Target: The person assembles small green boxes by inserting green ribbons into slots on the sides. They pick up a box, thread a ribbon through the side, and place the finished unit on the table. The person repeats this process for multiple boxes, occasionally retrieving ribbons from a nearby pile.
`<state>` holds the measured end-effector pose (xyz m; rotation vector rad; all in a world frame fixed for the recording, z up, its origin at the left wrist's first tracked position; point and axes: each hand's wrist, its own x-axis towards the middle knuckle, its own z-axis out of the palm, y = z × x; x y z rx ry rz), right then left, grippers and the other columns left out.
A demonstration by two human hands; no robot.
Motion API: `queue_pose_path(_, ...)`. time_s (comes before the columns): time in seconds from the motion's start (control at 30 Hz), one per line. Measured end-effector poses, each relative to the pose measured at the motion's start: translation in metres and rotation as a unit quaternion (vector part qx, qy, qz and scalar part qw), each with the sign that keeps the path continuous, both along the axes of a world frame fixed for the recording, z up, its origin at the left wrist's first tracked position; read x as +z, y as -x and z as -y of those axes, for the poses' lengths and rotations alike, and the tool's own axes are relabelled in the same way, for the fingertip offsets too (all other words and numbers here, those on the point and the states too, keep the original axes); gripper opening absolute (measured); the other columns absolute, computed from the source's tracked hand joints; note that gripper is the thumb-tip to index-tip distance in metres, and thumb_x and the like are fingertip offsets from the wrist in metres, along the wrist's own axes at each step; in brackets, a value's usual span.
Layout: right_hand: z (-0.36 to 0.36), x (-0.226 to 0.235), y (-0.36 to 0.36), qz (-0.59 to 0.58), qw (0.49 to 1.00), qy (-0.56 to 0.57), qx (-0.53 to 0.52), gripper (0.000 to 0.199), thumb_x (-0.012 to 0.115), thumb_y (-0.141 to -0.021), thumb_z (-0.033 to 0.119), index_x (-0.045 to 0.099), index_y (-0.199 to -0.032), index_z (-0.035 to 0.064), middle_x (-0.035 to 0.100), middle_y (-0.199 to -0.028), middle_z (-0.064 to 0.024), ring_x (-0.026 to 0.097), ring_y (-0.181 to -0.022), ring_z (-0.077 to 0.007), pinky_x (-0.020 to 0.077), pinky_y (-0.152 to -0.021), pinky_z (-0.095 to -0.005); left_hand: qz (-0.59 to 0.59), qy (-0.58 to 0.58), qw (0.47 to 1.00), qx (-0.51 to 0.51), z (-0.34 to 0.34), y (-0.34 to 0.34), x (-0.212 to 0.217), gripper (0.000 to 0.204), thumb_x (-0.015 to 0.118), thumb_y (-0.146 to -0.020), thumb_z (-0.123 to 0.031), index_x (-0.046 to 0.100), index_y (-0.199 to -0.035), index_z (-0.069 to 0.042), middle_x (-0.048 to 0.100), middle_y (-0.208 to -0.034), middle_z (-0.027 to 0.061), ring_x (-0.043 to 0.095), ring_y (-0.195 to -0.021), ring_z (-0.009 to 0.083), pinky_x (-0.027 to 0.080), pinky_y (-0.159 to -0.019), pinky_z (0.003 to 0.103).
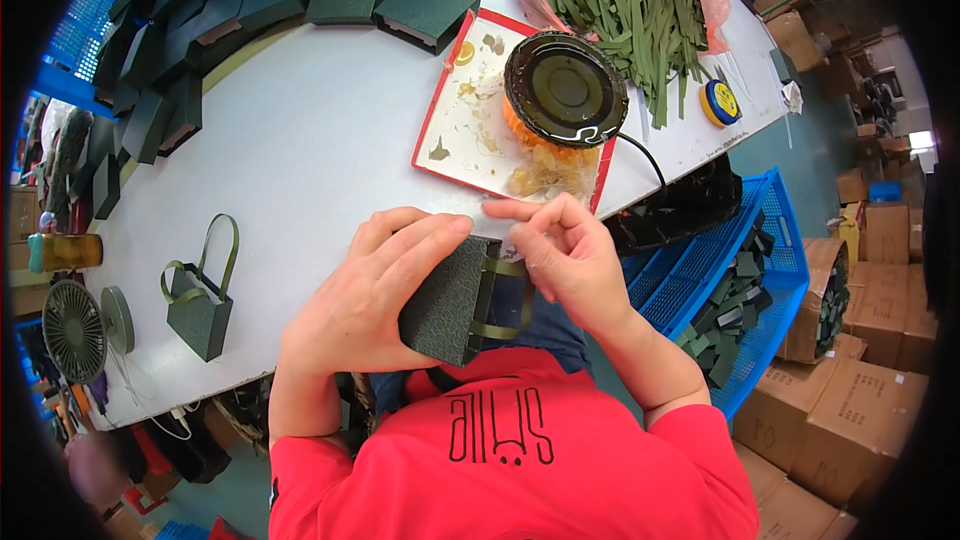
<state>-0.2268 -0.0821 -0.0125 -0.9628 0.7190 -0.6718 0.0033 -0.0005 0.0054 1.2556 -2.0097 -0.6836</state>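
Close against the wearer's red shirt [500,395], a small dark-green embossed box [440,300] lies tipped under the left hand [370,275], whose fingers spread across it and clasp it. A flat olive-green ribbon loop [497,331] juts from the box toward the right hand [572,255]; its index finger is stretched out, thumb near the curled fingers, and I cannot tell whether they pinch anything.

I'd judge the ribbon handle is being fixed on; the next move seems to call for a steady left hold and fine right fingertips.

Left of the hands sits a similar green box with ribbon handles [200,328]. Right of them, a blue plastic crate [790,240] holds small dark-green pieces [738,292]. Beyond the hands, a red-rimmed white tray [468,165] bears a round black pan [512,85] of glossy, dark, gluey-looking liquid [570,90]. Farther out, a pink plastic bag [533,0] overflows with green ribbon strips [630,20].
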Motion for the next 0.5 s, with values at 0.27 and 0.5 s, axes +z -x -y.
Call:
queue_pose_path(0.27, -0.001, -0.006, -0.002, -0.006, 0.964, 0.167, -0.206, 0.014, 0.061, -0.099, 0.006, 0.051, -0.108, 0.0048, 0.069, -0.087, -0.0071, 0.054, -0.06, -0.0044, 0.0407, -0.05, -0.0186, 0.002, 0.026, 0.999, 0.026, -0.001, 0.0, -0.003, 0.095, 0.086, -0.056, -0.017, 0.047, -0.141, -0.003, 0.055, -0.136, 0.0138, 0.051, -0.119, 0.0372, 0.045, -0.1, 0.046)
queue_pose_path(0.5, -0.018, 0.018, 0.01, -0.181, 0.969, 0.168, 0.023, 0.013, 0.064, -0.098, 0.014, 0.062, -0.101, 0.0016, 0.067, -0.076, -0.005, 0.061, -0.065, -0.0077, 0.0483, -0.059, -0.0227, 0.01, 0.023, 0.998, 0.05, -0.001, -0.003, -0.003, 0.096, 0.087, -0.055, -0.016, 0.048, -0.141, -0.004, 0.055, -0.135, 0.0136, 0.052, -0.118, 0.0365, 0.045, -0.1, 0.045)
